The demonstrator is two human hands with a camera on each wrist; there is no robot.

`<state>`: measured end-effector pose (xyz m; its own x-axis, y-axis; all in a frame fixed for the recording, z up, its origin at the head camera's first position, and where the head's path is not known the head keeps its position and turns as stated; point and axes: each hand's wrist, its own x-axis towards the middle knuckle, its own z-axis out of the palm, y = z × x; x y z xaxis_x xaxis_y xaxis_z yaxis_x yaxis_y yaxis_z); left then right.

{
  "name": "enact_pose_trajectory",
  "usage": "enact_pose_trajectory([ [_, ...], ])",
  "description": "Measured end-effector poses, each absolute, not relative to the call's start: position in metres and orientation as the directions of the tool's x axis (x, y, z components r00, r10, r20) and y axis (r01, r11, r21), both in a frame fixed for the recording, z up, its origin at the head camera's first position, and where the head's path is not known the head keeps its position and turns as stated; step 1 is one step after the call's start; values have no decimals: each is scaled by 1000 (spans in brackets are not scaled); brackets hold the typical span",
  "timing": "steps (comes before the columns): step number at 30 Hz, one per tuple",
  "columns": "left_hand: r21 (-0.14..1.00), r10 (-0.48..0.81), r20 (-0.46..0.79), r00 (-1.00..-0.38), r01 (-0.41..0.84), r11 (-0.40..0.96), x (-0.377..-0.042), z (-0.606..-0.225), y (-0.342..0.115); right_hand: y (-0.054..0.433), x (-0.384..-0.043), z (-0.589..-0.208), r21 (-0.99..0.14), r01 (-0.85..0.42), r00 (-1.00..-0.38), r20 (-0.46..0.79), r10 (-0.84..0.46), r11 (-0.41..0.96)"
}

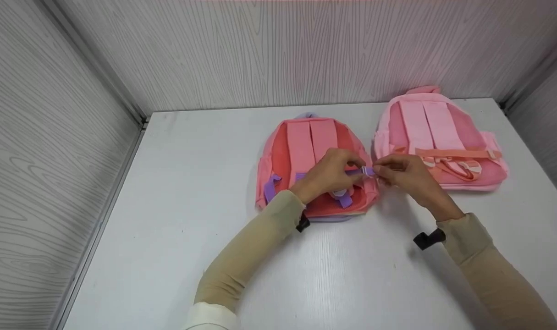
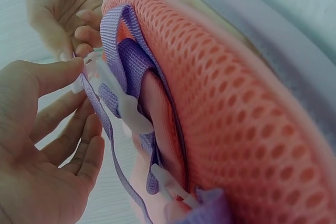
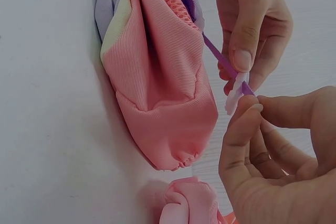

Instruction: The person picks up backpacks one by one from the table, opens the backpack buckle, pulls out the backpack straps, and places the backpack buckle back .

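Observation:
A coral-pink backpack (image 1: 301, 137) lies with its shoulder straps and mesh back facing up. My left hand (image 1: 328, 172) pinches a thin purple strap (image 3: 220, 60) between thumb and fingers, right beside a small white plastic buckle (image 3: 236, 94). Close by, my right hand (image 1: 404, 176) pinches the short strap end that comes out of the buckle. In the left wrist view, a white clip (image 2: 126, 106) and purple webbing loops (image 2: 113, 40) lie against the orange mesh (image 2: 236, 98). Fingers partly hide the buckle from above.
To the right lies a lighter pink backpack (image 1: 436, 123), its orange strap (image 1: 461, 154) across the lower back. Both bags rest on a white table (image 1: 191, 183) before a wood-grain panel (image 1: 278, 55). A second panel (image 1: 53, 160) stands at the left.

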<state>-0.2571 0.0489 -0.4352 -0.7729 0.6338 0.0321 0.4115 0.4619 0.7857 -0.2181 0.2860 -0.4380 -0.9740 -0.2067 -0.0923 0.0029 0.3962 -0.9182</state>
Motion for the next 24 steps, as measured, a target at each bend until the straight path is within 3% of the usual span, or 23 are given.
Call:
enact_pose_trajectory([
  [11, 785, 607, 24, -794, 391, 480, -255, -442, 53, 285, -219, -442, -917, -33, -979, -50, -198, 396],
  [24, 784, 606, 94, -790, 434, 445, -256, -452, 55, 285, -220, -444, -859, -53, -983, -44, -177, 509],
])
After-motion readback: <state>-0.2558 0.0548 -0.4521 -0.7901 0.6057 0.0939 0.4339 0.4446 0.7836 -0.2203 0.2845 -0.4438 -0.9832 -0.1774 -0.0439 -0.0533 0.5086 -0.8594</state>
